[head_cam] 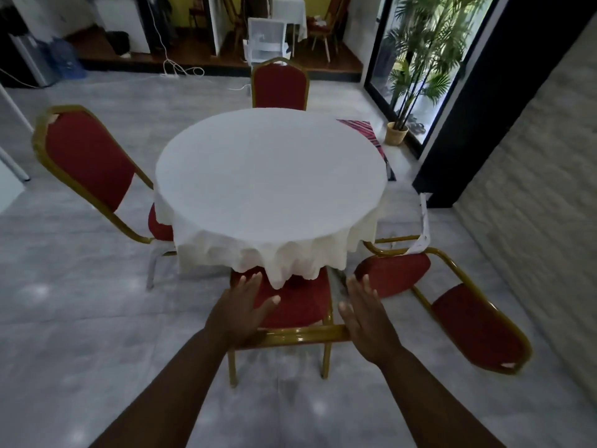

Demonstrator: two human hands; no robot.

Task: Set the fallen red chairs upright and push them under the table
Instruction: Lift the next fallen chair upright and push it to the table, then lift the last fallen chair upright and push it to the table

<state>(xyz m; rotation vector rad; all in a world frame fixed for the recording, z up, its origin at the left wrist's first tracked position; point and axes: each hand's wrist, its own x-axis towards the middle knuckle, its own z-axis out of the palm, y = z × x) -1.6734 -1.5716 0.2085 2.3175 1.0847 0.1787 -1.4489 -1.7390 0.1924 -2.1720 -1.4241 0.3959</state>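
Head view: round tabletop (271,176) under a white cloth (290,257), four red chairs around it. Near chair (297,302) stands upright at the near edge, seat partly under the hanging cloth, its gold back rail (300,334) straight below the camera. Left hand (239,308) flat, fingers spread, palm down over the seat with the heel at the rail's left end. Right hand (365,315) open too, at the rail's right end; neither is clenched, contact with the rail looks light, cannot tell if the right one touches.

Left chair (93,169) upright at the left edge, seat tucked in. Far chair (279,85) upright at the far edge. Right chair (452,302) at the near right edge still lies tipped on its side on the floor, backrest toward the camera, legs toward the table.

Step in hand, judged: pushing the near chair in. Do it well by pressing both hands evenly on the rail so the chair goes straight, and watch the cloth doesn't drag. Tipped chair probably next.
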